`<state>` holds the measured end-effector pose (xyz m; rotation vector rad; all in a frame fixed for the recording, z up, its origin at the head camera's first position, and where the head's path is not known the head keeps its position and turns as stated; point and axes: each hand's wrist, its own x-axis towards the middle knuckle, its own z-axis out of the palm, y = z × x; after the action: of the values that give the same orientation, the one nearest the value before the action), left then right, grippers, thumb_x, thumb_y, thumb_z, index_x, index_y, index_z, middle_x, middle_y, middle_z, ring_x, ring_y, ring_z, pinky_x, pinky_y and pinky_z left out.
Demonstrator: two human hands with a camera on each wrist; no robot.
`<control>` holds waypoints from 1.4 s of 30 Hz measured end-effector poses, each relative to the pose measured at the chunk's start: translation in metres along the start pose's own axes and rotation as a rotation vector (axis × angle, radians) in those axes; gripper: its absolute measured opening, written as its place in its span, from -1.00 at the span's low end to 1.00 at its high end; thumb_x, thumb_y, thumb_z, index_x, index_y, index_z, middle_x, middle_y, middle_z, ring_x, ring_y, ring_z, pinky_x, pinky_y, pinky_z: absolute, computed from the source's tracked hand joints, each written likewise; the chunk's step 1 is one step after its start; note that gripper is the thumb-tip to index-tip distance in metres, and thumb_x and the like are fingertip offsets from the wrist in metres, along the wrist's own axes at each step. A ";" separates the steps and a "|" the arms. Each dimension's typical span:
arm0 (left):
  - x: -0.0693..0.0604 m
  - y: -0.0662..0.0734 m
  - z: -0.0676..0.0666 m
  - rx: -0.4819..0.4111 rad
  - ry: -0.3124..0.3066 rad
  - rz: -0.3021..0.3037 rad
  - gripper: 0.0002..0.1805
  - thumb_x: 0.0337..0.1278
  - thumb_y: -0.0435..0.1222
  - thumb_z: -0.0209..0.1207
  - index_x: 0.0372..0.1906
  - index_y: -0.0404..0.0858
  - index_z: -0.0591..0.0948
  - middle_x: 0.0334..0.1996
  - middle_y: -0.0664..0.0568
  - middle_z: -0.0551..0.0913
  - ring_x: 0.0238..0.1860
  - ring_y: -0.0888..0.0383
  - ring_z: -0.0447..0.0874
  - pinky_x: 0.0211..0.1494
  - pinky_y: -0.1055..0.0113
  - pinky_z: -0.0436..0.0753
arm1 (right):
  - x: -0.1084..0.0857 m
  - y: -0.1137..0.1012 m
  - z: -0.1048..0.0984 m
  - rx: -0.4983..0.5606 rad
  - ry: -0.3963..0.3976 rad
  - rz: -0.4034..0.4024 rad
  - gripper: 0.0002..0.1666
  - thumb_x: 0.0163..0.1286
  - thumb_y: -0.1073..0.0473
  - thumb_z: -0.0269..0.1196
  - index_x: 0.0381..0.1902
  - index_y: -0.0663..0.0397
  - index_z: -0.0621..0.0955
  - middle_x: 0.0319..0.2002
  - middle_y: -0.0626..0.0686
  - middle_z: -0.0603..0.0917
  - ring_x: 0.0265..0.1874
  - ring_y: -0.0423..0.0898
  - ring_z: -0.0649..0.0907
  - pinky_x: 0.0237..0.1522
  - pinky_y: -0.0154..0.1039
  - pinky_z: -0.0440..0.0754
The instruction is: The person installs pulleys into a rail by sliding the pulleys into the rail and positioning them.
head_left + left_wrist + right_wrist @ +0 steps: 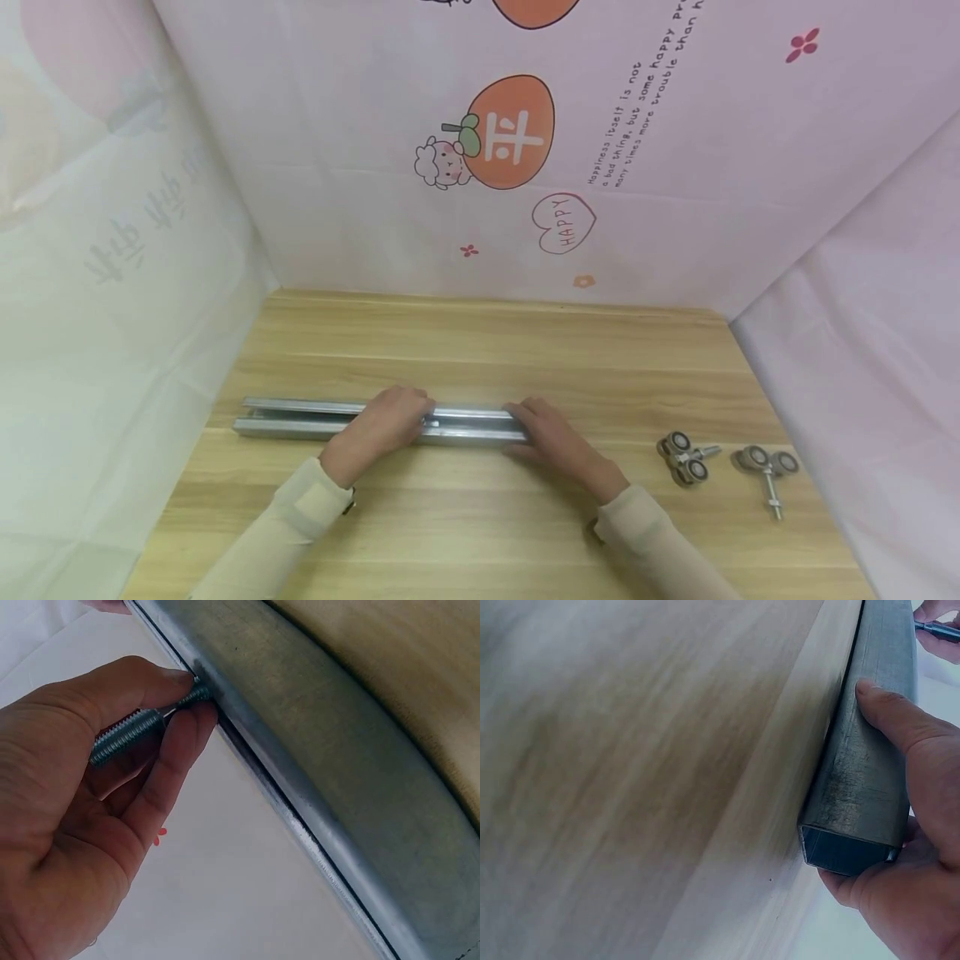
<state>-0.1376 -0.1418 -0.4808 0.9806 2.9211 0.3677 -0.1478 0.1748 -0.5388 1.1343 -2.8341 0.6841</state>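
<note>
A long grey metal channel rail (296, 430) with a slot along its top lies crosswise on the wooden table. My left hand (390, 419) is over its middle. In the left wrist view, thumb and fingers pinch a threaded bolt (126, 739) that sticks out of the slot (289, 806); whatever it joins inside the rail is hidden. My right hand (553, 440) grips the rail's right end. The right wrist view shows the thumb along the rail's side (855, 769) and the fingers beneath, beside the open square end (847, 853).
Two roller trolleys with bolts lie on the right of the wooden table (480, 517): one trolley (684, 458) nearer the hands, another trolley (768, 477) by the right edge. Printed white cloth (360, 167) hangs behind and at both sides.
</note>
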 end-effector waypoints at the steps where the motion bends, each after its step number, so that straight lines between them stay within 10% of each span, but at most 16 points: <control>1: 0.000 0.000 0.000 -0.002 0.001 0.002 -0.82 0.03 -0.55 0.37 -0.40 -0.22 0.68 -0.47 0.03 0.67 -0.46 0.15 0.55 -0.39 0.27 0.63 | 0.000 0.000 0.000 -0.001 -0.001 0.000 -0.24 0.28 0.02 0.56 0.32 0.24 0.59 -0.11 0.05 0.64 -0.17 -0.09 0.58 -0.09 -0.11 0.66; 42: -0.030 -0.030 -0.008 -0.001 0.024 -0.080 -0.75 -0.04 -0.55 0.37 -0.52 -0.15 0.63 -0.54 0.12 0.60 -0.51 0.23 0.43 -0.44 0.33 0.53 | -0.001 0.000 0.003 0.020 0.052 -0.023 -0.27 0.21 0.10 0.60 0.27 0.28 0.61 -0.17 0.03 0.61 -0.22 -0.12 0.53 -0.17 -0.15 0.63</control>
<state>-0.1328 -0.1847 -0.4817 0.8616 2.9706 0.3805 -0.1470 0.1741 -0.5418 1.1326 -2.7738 0.7316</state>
